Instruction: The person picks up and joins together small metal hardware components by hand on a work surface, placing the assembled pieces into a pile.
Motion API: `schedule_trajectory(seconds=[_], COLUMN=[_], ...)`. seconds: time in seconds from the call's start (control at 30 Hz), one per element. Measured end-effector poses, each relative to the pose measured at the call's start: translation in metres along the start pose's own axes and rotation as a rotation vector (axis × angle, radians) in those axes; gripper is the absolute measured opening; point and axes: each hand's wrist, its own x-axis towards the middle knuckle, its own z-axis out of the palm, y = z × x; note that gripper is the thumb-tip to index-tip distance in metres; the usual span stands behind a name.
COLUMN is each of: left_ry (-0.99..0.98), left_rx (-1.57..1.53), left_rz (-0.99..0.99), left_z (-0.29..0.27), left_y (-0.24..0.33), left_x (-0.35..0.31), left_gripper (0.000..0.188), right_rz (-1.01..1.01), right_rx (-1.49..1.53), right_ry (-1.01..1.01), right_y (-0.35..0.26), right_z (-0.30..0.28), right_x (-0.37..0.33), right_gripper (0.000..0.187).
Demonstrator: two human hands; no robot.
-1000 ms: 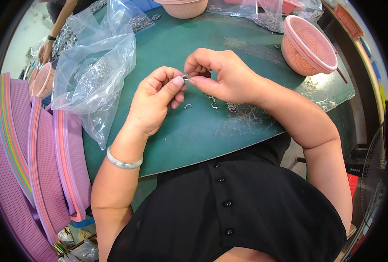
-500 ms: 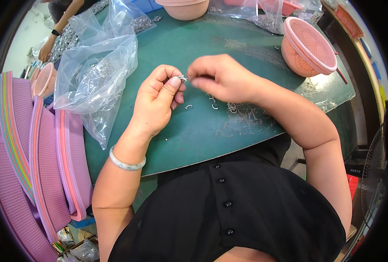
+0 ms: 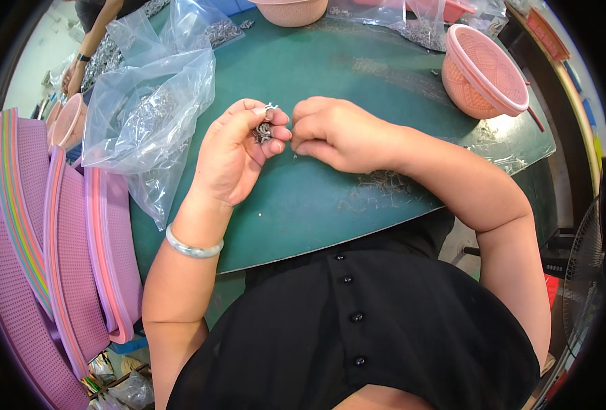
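Observation:
My left hand [image 3: 224, 154] is raised over the green table, palm partly turned up. Its thumb and fingers curl round a cluster of small silvery-grey metal rings [image 3: 263, 132]. At the thumb tip a lighter small metal piece [image 3: 271, 107] sticks up. Close beside these fingertips is my right hand [image 3: 340, 133], with its fingers folded in. Whatever lies between its fingers is hidden. A pale bangle [image 3: 192, 247] circles my left wrist.
The green tabletop [image 3: 275, 225] curves toward me. Clear plastic bags [image 3: 156, 109] of small metal parts lie left; purple baskets [image 3: 77, 253] stack beside them. Pink baskets stand at far right [image 3: 484, 75] and at the back [image 3: 292, 12]. Another person's hand [image 3: 73, 78] is far left.
My left hand has turned palm up, showing the ring cluster in it. My right hand has lowered and its fingers have closed. Loose rings on the table beneath it no longer show.

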Motion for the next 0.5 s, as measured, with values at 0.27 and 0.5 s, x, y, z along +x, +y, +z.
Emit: schedule_trajectory(seconds=[0.27, 0.5], left_ry=[-0.008, -0.061], left_rx=[-0.212, -0.099], left_rz=[-0.114, -0.271], left_z=[-0.008, 0.004], left_y=[0.003, 0.001], left_x=[-0.001, -0.003], left_gripper=[0.006, 0.009], right_rz=[0.320, 0.451], right_rx=[0.447, 0.880], right_ry=[0.003, 0.093], right_y=[-0.003, -0.001], right_z=[-0.021, -0.020], right_x=[0.003, 0.005], right_gripper=[0.013, 0.013])
